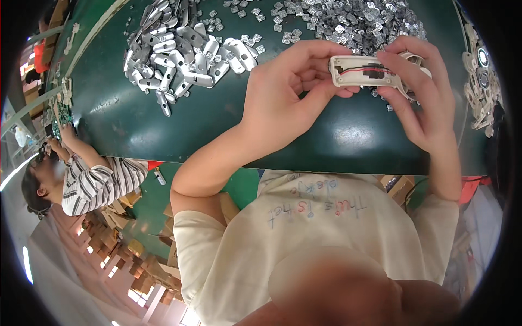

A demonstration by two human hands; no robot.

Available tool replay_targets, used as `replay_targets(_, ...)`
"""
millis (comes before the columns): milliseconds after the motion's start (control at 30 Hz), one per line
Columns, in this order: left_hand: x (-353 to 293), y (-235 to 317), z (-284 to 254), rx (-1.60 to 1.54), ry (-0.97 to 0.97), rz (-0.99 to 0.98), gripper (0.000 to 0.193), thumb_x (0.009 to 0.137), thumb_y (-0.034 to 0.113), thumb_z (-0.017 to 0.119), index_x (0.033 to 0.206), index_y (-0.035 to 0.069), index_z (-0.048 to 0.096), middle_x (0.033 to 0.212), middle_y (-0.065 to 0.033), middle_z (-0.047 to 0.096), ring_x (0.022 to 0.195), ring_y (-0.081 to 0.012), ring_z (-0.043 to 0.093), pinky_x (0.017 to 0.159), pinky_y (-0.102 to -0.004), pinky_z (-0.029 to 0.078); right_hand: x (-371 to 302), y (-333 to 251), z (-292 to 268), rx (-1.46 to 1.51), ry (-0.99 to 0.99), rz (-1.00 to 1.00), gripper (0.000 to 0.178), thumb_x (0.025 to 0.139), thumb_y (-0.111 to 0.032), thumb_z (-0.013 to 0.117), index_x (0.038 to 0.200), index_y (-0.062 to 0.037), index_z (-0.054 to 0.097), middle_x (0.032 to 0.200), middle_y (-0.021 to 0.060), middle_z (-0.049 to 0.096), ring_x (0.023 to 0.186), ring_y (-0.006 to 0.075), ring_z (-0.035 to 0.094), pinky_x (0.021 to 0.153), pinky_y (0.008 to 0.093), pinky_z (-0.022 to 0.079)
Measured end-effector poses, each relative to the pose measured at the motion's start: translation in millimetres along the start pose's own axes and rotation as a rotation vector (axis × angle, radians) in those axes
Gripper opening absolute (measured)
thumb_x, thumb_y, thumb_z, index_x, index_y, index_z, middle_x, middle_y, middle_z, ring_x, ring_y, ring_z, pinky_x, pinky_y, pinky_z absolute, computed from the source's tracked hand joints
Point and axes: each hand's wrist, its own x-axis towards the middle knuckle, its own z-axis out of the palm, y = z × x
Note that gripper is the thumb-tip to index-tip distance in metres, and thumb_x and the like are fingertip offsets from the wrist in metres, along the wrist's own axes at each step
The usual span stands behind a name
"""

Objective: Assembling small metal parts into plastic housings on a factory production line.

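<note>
Both my hands hold a white plastic casing (359, 81) above the near part of the green worktable (217, 130). The casing has a long, hollow handle-like body and a rounded ring end at the right. Red and black wires (363, 69) run along its open inside, beside a dark rectangular opening. My left hand (283, 89) grips the body's left end, its thumb below and fingers partly hidden behind. The fingers and thumb of my right hand (427, 81) close around the casing near the ring, covering part of it.
A heap of long silver shells (179, 60) lies to the left. Many small square metal pieces (375, 24) are piled beyond my hands, some scattered leftward. White ring-ended parts (481, 81) line the right edge. A person in a striped top (98, 185) works at the far left; cardboard boxes (109, 239) stand behind.
</note>
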Motion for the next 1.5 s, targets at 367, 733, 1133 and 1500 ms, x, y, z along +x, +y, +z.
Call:
replay_targets(367, -3, 0, 1, -0.03, -0.04, 0.029, 0.033, 0.082, -0.009, 0.052, 0.114, -0.009, 0.044, 0.101, -0.0175, 0.059, 0.09, -0.0231, 0.062, 0.081, -0.0316, 0.052, -1, -3, 2, -0.035, 0.006, -0.022, 0.04, 0.067, 0.0, 0.066, 0.106, 0.0004, 0.056, 0.103, 0.0199, 0.051, 0.087, 0.029, 0.055, 0.072, 0.0344, 0.047)
replay_targets(733, -6, -8, 6, 0.177, 0.119, 0.157, 0.027, 0.083, -0.003, 0.055, 0.109, -0.004, 0.045, 0.092, -0.0102, 0.058, 0.08, -0.0129, 0.06, 0.071, -0.0228, 0.05, -3, -10, 22, 0.486, 0.091, 0.346, 0.037, 0.069, -0.001, 0.07, 0.101, -0.0004, 0.052, 0.09, 0.0061, 0.053, 0.077, 0.0108, 0.051, 0.069, 0.0213, 0.042)
replay_targets(1133, 3, -23, -1, 0.594, 0.402, 0.84, 0.022, 0.065, -0.011, 0.058, 0.081, 0.003, 0.054, 0.078, -0.0079, 0.054, 0.068, -0.0232, 0.052, 0.058, -0.0285, 0.043, 7, -29, 39, 0.02, 0.275, -0.041, 0.029, 0.065, 0.006, 0.071, 0.089, 0.0019, 0.054, 0.084, 0.0146, 0.057, 0.072, 0.0213, 0.057, 0.059, 0.0261, 0.046)
replay_targets(1500, 3, 45, -80, 1.077, 0.587, 0.234, 0.023, 0.077, 0.021, 0.065, 0.078, -0.001, 0.056, 0.066, -0.014, 0.059, 0.062, -0.0258, 0.058, 0.059, -0.0334, 0.046, 167, 146, 6, 0.968, 0.336, 0.81, 0.012, 0.081, -0.014, 0.061, 0.079, -0.0016, 0.058, 0.069, 0.0018, 0.055, 0.067, 0.0132, 0.054, 0.061, 0.0256, 0.044)
